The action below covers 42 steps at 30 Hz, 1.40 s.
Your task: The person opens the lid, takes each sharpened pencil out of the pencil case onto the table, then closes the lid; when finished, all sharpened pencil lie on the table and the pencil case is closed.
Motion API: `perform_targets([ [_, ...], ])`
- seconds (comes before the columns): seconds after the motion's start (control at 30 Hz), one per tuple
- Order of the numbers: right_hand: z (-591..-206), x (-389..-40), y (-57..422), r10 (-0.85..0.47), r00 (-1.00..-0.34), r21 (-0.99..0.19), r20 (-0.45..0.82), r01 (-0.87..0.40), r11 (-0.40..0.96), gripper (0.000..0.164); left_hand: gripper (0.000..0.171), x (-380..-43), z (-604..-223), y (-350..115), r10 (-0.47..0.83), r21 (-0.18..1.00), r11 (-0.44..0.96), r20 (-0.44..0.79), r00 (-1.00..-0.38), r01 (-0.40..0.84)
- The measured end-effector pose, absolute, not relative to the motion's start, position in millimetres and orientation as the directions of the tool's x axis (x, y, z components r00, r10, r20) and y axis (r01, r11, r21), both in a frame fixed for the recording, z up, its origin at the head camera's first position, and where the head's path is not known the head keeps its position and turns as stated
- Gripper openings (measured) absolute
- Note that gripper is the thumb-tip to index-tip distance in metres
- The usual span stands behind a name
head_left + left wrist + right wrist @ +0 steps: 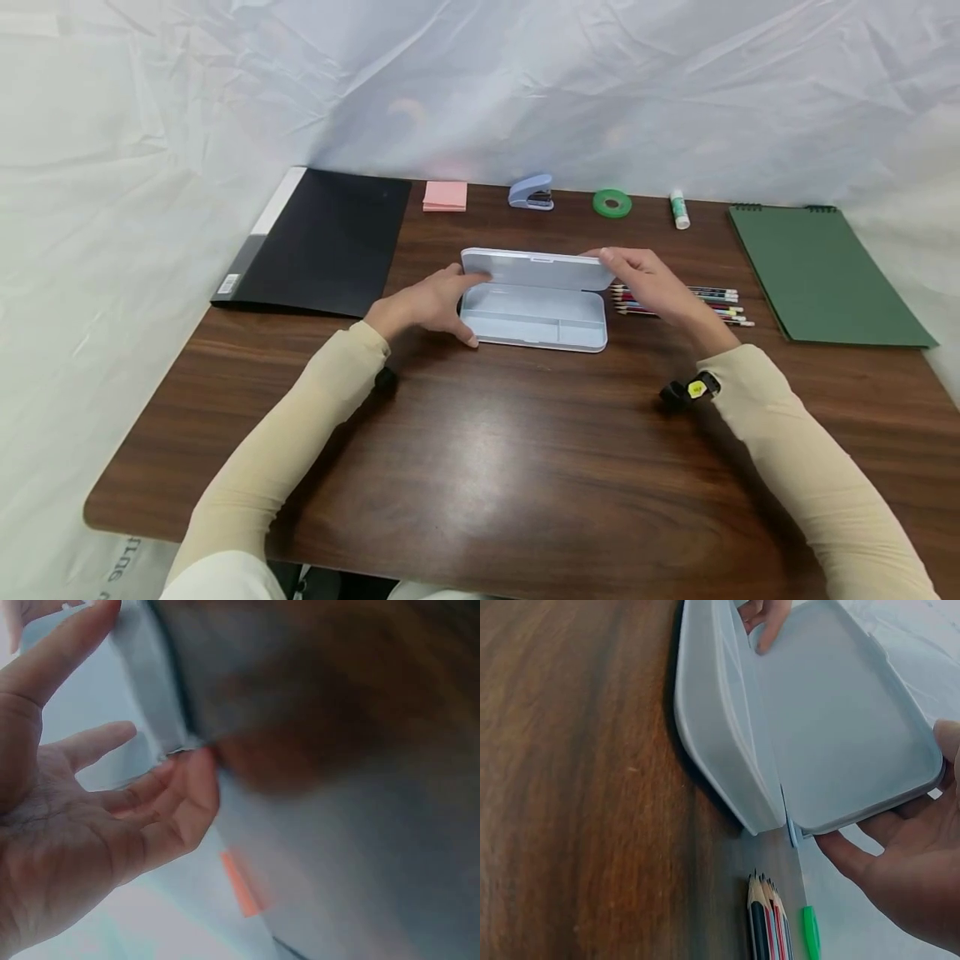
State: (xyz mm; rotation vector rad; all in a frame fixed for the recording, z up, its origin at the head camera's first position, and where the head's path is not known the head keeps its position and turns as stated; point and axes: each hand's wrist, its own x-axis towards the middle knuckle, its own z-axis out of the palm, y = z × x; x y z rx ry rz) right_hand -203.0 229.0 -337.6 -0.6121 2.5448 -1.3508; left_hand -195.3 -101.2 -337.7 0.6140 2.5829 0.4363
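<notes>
A pale blue-grey pencil case point(510, 302) stands in the middle of the table, its hinged lid point(551, 271) raised and its divided inside bare. My left hand point(426, 303) holds the case's left end, thumb at the front corner and one finger reaching over the inside. In the left wrist view, several fingers of that hand point(97, 817) bend against the case's edge. My right hand point(654, 287) grips the lid's right corner, thumb on one face and fingers behind, as the right wrist view shows. Beside the case, partly behind the right hand, lie several pencils point(716, 292).
A black folder point(330, 237) lies at left, a green spiral pad point(828, 275) at right. Along the back are pink sticky notes point(445, 196), a blue stapler point(531, 192), green tape point(612, 203) and a glue stick point(678, 208). White sheeting point(480, 83) rises behind the table.
</notes>
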Motion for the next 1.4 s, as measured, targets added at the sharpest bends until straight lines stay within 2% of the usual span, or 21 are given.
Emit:
perform_targets([
  [0.1, -339.5, -202.3, 228.7, -0.456, -0.889, -0.823, 0.032, -0.283, 0.493, 0.050, 0.100, -189.7, -327.1, -105.3, 0.493, 0.395, 0.848, -0.349, -0.797, 0.352],
  [0.23, -341.1, -202.0, 230.4, -0.464, -0.884, -0.806, 0.058, -0.316, 0.501, 0.045, 0.077, -180.6, -303.2, -114.5, 0.576, 0.471, 0.781, -0.290, -0.764, 0.410],
  [0.3, -341.6, -201.7, 231.6, -0.482, -0.873, -0.806, 0.071, -0.335, 0.489, 0.041, 0.061, -176.2, -291.1, -118.6, 0.632, 0.549, 0.706, -0.203, -0.748, 0.447],
  [0.4, -341.8, -200.2, 232.0, -0.522, -0.849, -0.820, 0.074, -0.350, 0.452, 0.035, 0.044, -173.9, -280.4, -120.7, 0.672, 0.653, 0.556, 0.011, -0.741, 0.514],
  [0.5, -342.8, -196.5, 231.6, -0.555, -0.830, -0.827, 0.058, -0.351, 0.438, 0.033, 0.040, -179.9, -283.1, -115.8, 0.653, 0.647, 0.504, 0.148, -0.742, 0.573],
  [0.57, -344.9, -193.5, 231.5, -0.566, -0.823, -0.822, 0.042, -0.351, 0.449, 0.033, 0.043, -187.5, -292.0, -110.4, 0.653, 0.617, 0.536, 0.129, -0.746, 0.576],
  [0.67, -349.9, -188.8, 231.7, -0.577, -0.817, -0.800, 0.023, -0.361, 0.480, 0.033, 0.048, -198.5, -309.5, -102.5, 0.683, 0.566, 0.600, 0.006, -0.730, 0.565],
  [0.83, -357.4, -181.3, 231.7, -0.660, -0.747, -0.674, 0.081, -0.529, 0.515, 0.032, 0.051, -202.6, -330.8, -97.5, 0.712, 0.549, 0.629, -0.123, -0.691, 0.550],
  [0.97, -358.4, -176.0, 230.7, -0.705, -0.702, -0.578, 0.103, -0.619, 0.532, 0.038, 0.056, -198.4, -338.0, -95.5, 0.709, 0.518, 0.649, -0.149, -0.689, 0.557],
  [1.4, -359.8, -172.6, 227.4, -0.710, -0.699, -0.497, 0.091, -0.649, 0.576, 0.042, 0.057, -195.0, -339.1, -84.9, 0.636, 0.430, 0.738, -0.184, -0.750, 0.520],
])
